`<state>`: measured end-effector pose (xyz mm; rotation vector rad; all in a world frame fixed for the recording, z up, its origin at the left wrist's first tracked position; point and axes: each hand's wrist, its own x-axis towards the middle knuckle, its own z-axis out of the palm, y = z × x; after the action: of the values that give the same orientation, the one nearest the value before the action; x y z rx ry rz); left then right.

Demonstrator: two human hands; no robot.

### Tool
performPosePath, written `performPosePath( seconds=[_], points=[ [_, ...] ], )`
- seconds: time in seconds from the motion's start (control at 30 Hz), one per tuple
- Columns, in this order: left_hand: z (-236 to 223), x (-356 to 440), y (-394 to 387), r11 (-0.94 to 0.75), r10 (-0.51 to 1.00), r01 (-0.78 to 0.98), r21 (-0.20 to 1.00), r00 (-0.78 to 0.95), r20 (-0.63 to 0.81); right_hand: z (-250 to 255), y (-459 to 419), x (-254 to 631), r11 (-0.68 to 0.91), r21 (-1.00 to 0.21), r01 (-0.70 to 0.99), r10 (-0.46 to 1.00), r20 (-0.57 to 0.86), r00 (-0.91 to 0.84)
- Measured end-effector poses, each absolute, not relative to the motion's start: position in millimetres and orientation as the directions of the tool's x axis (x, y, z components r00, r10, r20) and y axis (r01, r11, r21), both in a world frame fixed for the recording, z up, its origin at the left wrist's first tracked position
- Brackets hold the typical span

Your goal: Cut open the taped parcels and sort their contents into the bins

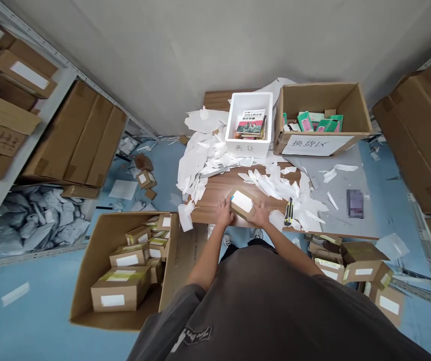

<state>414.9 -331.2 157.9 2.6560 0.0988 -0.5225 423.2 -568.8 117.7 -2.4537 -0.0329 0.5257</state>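
Note:
A small brown cardboard box (242, 203) with a white label on top is held between my two hands at the front edge of the wooden table (215, 193). My left hand (224, 213) grips its left side, and my right hand (259, 214) grips the right side. The fingertips are partly hidden against the box. To the right of my right hand lies a yellow and black utility knife (289, 211) on torn white paper (307, 208). More torn paper (200, 158) is heaped on the table's left side.
At the back of the table stand a white foam box (249, 148) with books and an open carton (324, 143) with green and pink packages. A large carton (78, 286) of small boxes sits at lower left. Opened boxes (362, 268) lie at lower right. Shelves flank both sides.

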Motion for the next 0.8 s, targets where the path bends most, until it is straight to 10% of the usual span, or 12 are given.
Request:
performPosePath(
  seconds=[0.2,0.57,0.8],
  points=[
    [173,400,-330,-0.829,-0.125,0.067,0.556,0.945,-0.301,113,-581,435,-0.563,-0.739,-0.37,0.158,-0.536,0.829],
    [144,394,-338,-0.726,-0.235,0.103,0.68,0.892,-0.386,125,-554,401,-0.653,-0.756,0.043,0.319,-0.223,0.921],
    [169,437,-303,-0.6,-0.18,0.09,0.795,0.953,-0.244,186,-539,435,-0.779,-0.626,-0.026,0.164,-0.244,0.956]
  ],
)
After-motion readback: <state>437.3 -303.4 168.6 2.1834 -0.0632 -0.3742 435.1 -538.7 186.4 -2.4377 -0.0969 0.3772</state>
